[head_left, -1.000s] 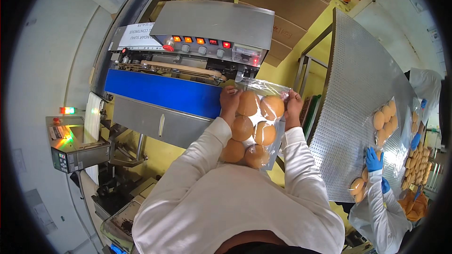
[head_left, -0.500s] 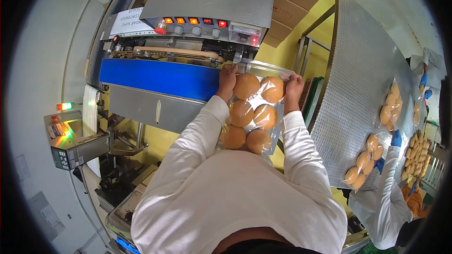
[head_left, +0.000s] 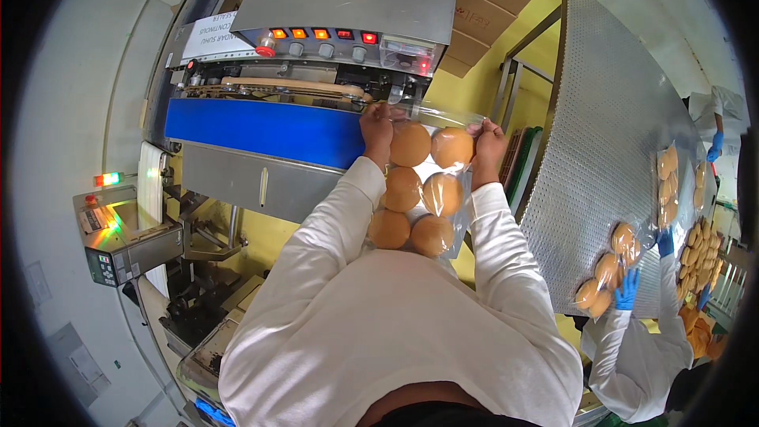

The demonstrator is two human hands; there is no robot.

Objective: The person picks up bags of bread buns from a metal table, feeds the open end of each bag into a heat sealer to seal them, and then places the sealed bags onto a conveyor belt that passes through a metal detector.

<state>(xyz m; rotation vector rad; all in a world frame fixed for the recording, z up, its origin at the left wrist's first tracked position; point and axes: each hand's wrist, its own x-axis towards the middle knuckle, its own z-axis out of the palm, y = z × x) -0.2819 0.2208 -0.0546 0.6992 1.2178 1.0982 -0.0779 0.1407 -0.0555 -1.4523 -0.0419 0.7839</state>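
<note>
A clear plastic bag of several round buns [head_left: 411, 144] hangs between my hands, its top edge at the right end of the band sealer [head_left: 344, 4]. My left hand [head_left: 378, 131] grips the bag's upper left corner, close beside the sealer's belt guide. At the upper right corner my right hand [head_left: 490, 144] pinches the plastic. The buns lie in two columns, and the bag's lower end rests near my chest. To the left of the bag runs the sealer's blue conveyor belt [head_left: 265, 130]. Lit orange and red switches [head_left: 320, 34] line the sealer's front.
On the right, a dimpled metal table [head_left: 589, 138] carries bagged buns [head_left: 605, 273]. A co-worker's blue-gloved hand [head_left: 627, 291] touches that bag. Cardboard boxes [head_left: 474, 12] stand behind the sealer. At left is a grey machine with a signal light [head_left: 107, 179].
The bag and both my hands have shifted slightly left. At the right table, the co-worker's gloved hand has come onto the near bag, and another bag there has moved.
</note>
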